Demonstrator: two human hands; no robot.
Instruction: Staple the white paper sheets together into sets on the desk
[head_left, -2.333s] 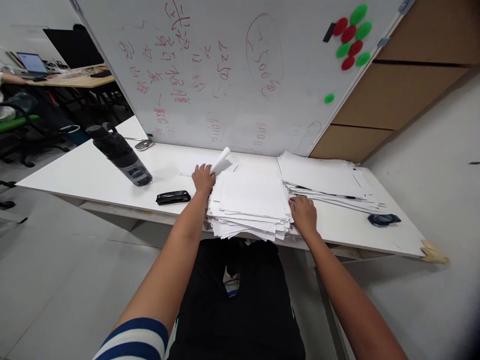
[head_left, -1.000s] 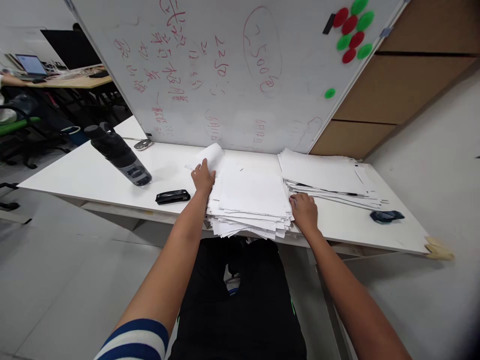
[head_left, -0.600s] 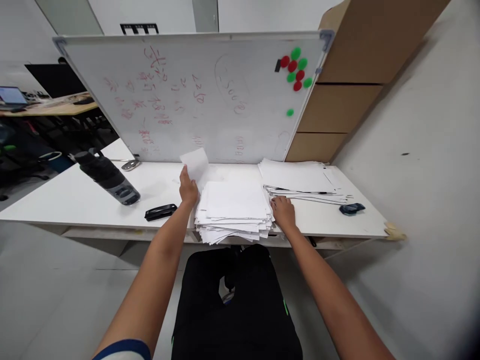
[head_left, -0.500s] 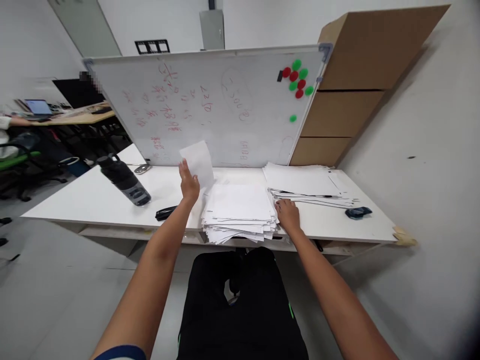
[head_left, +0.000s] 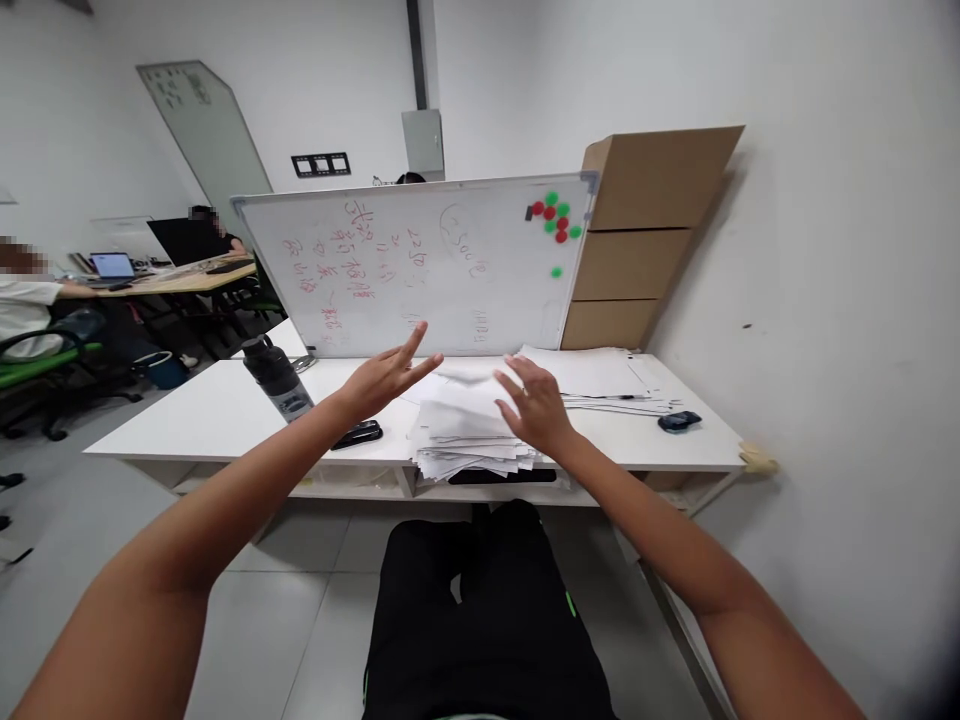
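A thick, uneven stack of white paper [head_left: 469, 430] lies at the front edge of the white desk, its top sheet slightly lifted or curled at the back. My left hand [head_left: 382, 382] hovers to the left of the stack with fingers spread, holding nothing. My right hand [head_left: 536, 400] is over the stack's right side, fingers apart; whether its fingertips touch the paper I cannot tell. Behind my right hand lies a second, lower pile of paper [head_left: 592, 372], with a dark pen [head_left: 628, 397] on its front edge.
A whiteboard [head_left: 435, 270] with red writing and magnets stands along the desk's back. Cardboard boxes [head_left: 637, 265] are stacked at right. A black bottle [head_left: 274, 375] and a black stapler-like object [head_left: 360, 433] are at left. A dark crumpled item [head_left: 679, 422] lies at right. Other people sit far left.
My left hand has let go of the sheet it held up and moved right, fingers spread. My right hand has risen from the stack's right edge to above it. The camera view has tilted up.
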